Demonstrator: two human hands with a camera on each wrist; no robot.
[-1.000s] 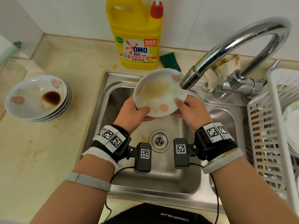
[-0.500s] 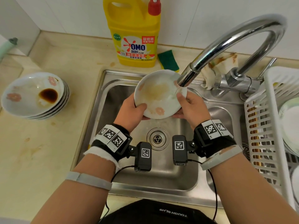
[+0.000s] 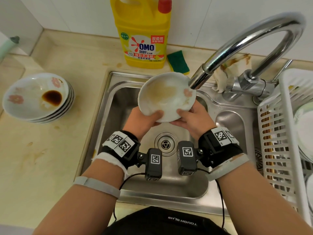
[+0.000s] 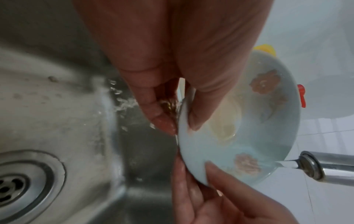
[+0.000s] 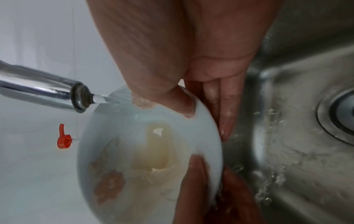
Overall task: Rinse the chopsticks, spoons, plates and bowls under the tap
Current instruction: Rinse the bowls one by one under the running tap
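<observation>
Both hands (image 3: 169,119) pinch the plate (image 3: 166,97) under the tap (image 3: 201,77); stacked plates (image 3: 36,97) wait leftward.

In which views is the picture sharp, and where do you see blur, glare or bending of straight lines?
Head view: evenly lit and sharp; the tap shows bright glare, and wide-angle bending curves the white rack. Left wrist view: soft and hazy, the left hand looms large, the bowl looks bluish. Right wrist view: the sink is smeared by blur, the wall is washed out.
</observation>
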